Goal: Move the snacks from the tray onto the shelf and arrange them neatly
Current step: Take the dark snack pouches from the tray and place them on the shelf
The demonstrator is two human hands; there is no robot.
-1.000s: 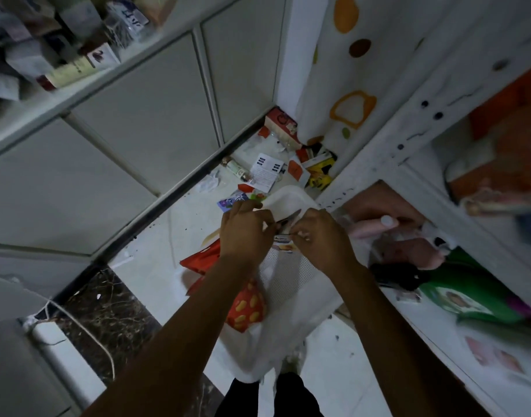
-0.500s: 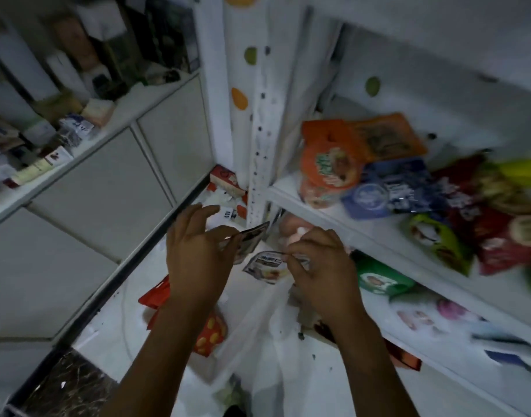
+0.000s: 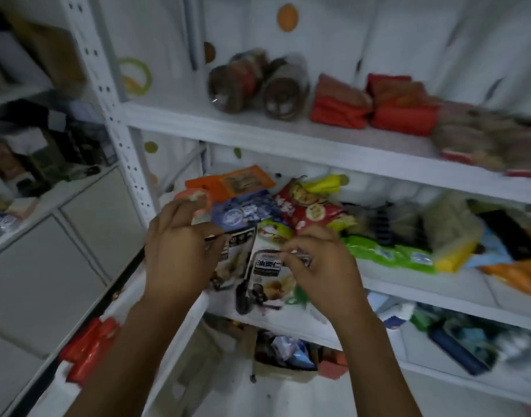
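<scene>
Snack packets (image 3: 265,275) in both raised hands (image 3: 180,254)

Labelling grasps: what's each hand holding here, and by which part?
Left hand pinches one snack packet by its top edge; right hand pinches a second packet by its top edge.

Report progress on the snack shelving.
Done: a blue pack, red chip bag and others lie on the middle shelf. In hand: left hand pinches one black-and-white packet, right hand a second packet. Left: red packets in the tray; the pile needs tidying.
</scene>
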